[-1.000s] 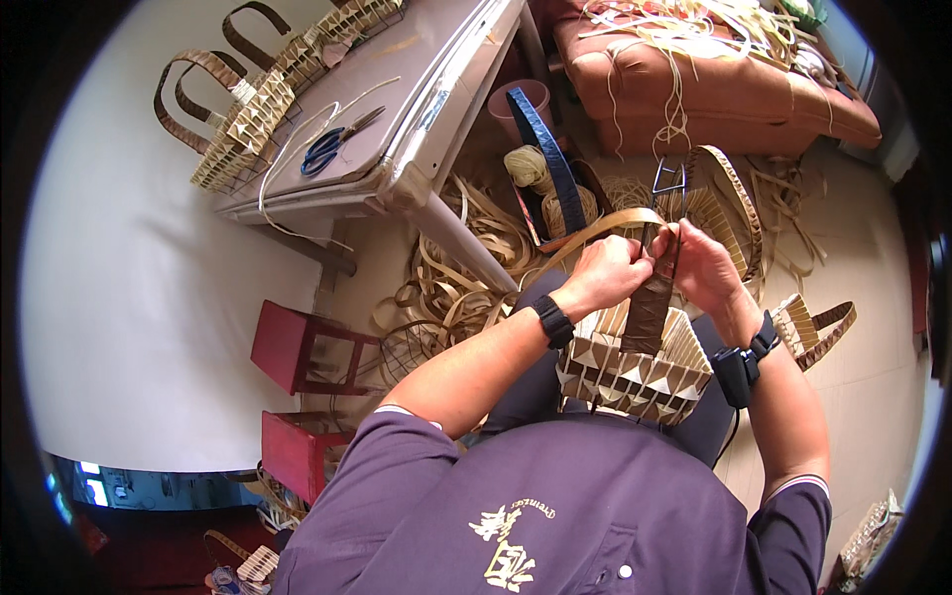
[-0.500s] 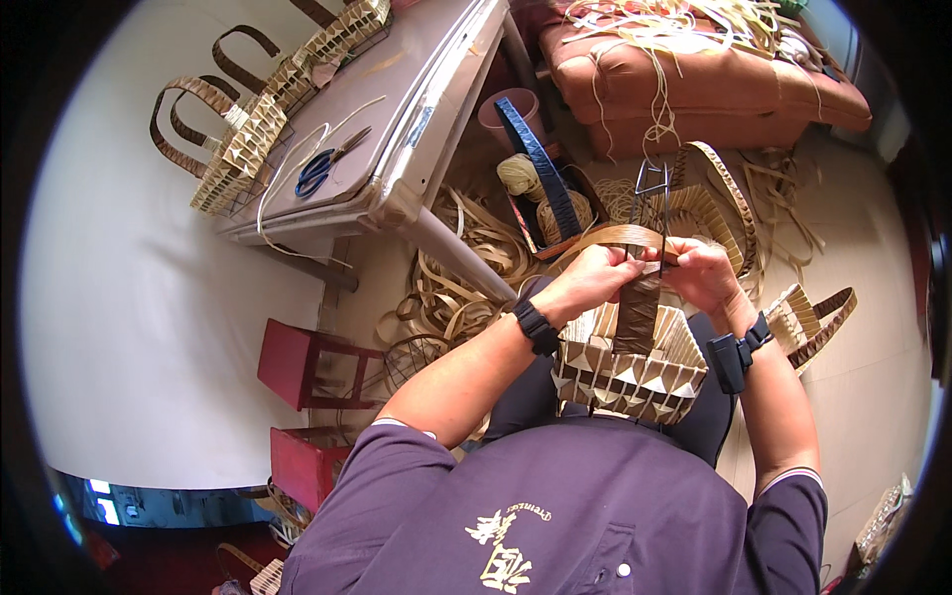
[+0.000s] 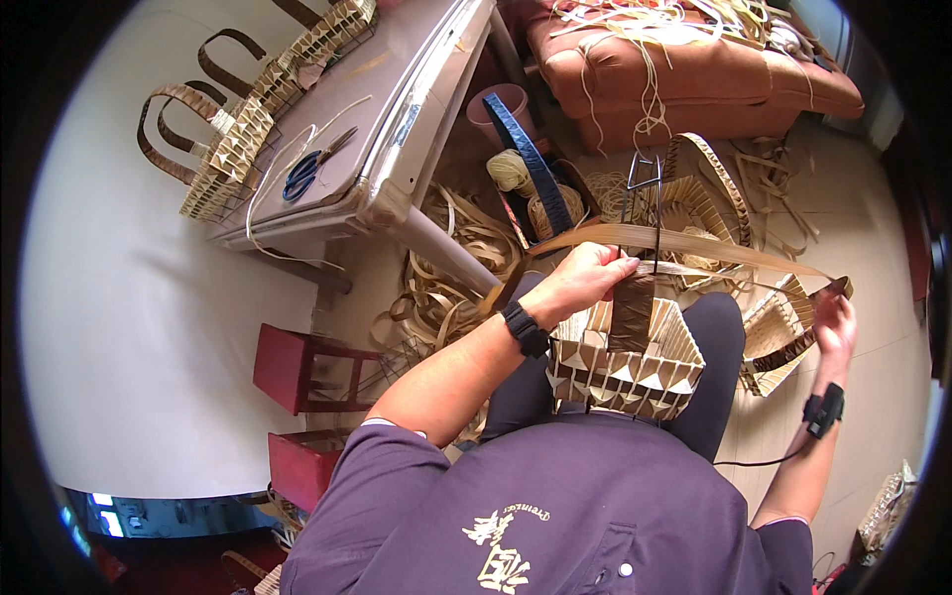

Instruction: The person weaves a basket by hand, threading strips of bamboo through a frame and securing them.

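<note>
A small woven basket in cream and brown sits in my lap between my knees. Its wire handle frame stands up, bare at the top and wrapped in dark brown strip lower down. My left hand pinches the handle at the upper end of that wrapping, thumb and fingers pressed together. Out to the right, my right hand has its fingers closed on the end of a flat tan strip. The strip stretches across behind the handle to the left, its far part passing behind my left forearm.
At left a table bears scissors and handled baskets. Coiled strips lie beneath it. Ahead are a box with twine balls and an orange sofa; more baskets stand right. Red stools are at left.
My right hand has moved from beside the left one far out to the right, drawing the strip out. My left hand stays at the handle. The whole view has shifted slightly.
</note>
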Demonstrator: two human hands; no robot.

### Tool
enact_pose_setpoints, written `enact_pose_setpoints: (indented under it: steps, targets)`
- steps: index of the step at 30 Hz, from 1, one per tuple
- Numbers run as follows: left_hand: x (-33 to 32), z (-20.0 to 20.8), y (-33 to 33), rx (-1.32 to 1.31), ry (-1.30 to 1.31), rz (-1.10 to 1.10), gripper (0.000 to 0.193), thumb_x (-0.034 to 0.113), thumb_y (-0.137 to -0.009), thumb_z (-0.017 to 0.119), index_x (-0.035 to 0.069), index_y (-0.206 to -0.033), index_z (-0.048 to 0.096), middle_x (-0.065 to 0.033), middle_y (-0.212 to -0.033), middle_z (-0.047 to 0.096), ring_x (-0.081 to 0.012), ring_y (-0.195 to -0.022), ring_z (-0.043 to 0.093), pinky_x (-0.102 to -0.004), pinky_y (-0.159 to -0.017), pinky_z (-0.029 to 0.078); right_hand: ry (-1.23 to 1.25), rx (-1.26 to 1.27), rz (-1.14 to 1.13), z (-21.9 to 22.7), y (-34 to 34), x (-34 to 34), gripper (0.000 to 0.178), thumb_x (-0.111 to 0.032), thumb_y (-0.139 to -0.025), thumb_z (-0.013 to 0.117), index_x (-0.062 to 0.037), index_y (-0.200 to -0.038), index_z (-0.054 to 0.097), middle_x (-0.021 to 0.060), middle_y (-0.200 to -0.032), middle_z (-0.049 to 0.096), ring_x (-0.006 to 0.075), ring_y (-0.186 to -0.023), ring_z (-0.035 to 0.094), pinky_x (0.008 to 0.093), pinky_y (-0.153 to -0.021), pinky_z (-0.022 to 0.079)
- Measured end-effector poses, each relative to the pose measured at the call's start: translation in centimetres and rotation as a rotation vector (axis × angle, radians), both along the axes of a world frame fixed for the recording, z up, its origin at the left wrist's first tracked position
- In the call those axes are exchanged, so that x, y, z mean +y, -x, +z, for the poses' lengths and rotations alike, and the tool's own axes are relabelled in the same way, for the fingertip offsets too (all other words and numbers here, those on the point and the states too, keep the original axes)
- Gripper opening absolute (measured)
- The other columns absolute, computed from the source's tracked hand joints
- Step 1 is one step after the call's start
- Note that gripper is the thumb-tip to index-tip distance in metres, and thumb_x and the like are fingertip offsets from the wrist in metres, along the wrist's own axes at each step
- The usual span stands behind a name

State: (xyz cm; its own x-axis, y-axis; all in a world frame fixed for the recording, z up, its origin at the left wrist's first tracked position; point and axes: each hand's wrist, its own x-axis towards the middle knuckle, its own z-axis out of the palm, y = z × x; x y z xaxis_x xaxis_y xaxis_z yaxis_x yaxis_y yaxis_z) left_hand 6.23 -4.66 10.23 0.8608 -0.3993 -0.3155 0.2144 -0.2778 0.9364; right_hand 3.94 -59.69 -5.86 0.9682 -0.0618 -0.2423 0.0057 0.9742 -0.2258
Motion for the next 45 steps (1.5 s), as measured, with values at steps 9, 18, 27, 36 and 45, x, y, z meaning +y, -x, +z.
enact_pose_setpoints:
  steps: [9, 18, 27, 36, 45]
  targets:
    - [-1.2, -3.4, -1.5, -0.299, -0.190, -0.079, 0.038, 0.038, -0.098, 0.067, 0.002, -0.086, 0.071, -0.0136, -0.073, 0.068, -0.0221, -0.069, 0.064, -0.0415, -0.069, 0.050, 1.221, 0.544, -0.561, -6.9, 14.1, -25.0, 0.038, -0.019, -0.098, 0.065, 0.0021, -0.131, 0.063, 0.0160, -0.126, 0.069, 0.0253, -0.114, 0.066, 0.0349, -0.099, 0.053]
    - [-0.4, -4.3, -1.4, -0.368, -0.170, -0.021, 0.027, 0.026, -0.104, 0.065, 0.004, -0.090, 0.070, 0.0054, -0.074, 0.062, -0.0036, -0.067, 0.053, -0.0254, -0.061, 0.046, 2.056, -0.746, -0.027, 18.9, -4.3, 27.1, 0.054, -0.001, -0.087, 0.063, -0.0044, -0.141, 0.060, 0.0139, -0.138, 0.065, 0.0270, -0.132, 0.059, 0.0360, -0.114, 0.044]
    - [0.5, -3.9, -0.7, -0.383, -0.211, 0.018, 0.031, 0.029, -0.105, 0.064, 0.002, -0.090, 0.070, 0.0046, -0.074, 0.063, -0.0052, -0.068, 0.053, -0.0282, -0.063, 0.045, 1.549, -0.358, 0.293, 15.0, -3.6, 19.4, 0.023, -0.023, -0.102, 0.063, -0.0067, -0.084, 0.063, -0.0066, -0.076, 0.051, 0.0058, -0.072, 0.046, 0.0250, -0.065, 0.037]
    - [-1.2, -3.7, -0.6, -0.393, -0.229, -0.017, 0.033, 0.031, -0.104, 0.064, 0.000, -0.093, 0.070, 0.0003, -0.072, 0.063, -0.0067, -0.070, 0.052, -0.0305, -0.065, 0.046, 1.709, 0.021, -0.062, 8.0, 2.7, -4.1, 0.016, -0.020, -0.102, 0.061, -0.0071, -0.110, 0.065, 0.0009, -0.100, 0.059, 0.0121, -0.091, 0.054, 0.0277, -0.082, 0.041]
    - [0.2, -5.0, -1.3, -0.407, -0.123, -0.029, 0.030, 0.028, -0.105, 0.064, 0.002, -0.091, 0.070, 0.0071, -0.077, 0.061, -0.0037, -0.071, 0.050, -0.0262, -0.064, 0.044, 1.833, -0.182, 0.293, 15.5, -0.4, 17.5, 0.039, -0.013, -0.098, 0.063, 0.0004, -0.135, 0.066, 0.0106, -0.131, 0.070, 0.0189, -0.120, 0.064, 0.0326, -0.105, 0.048]
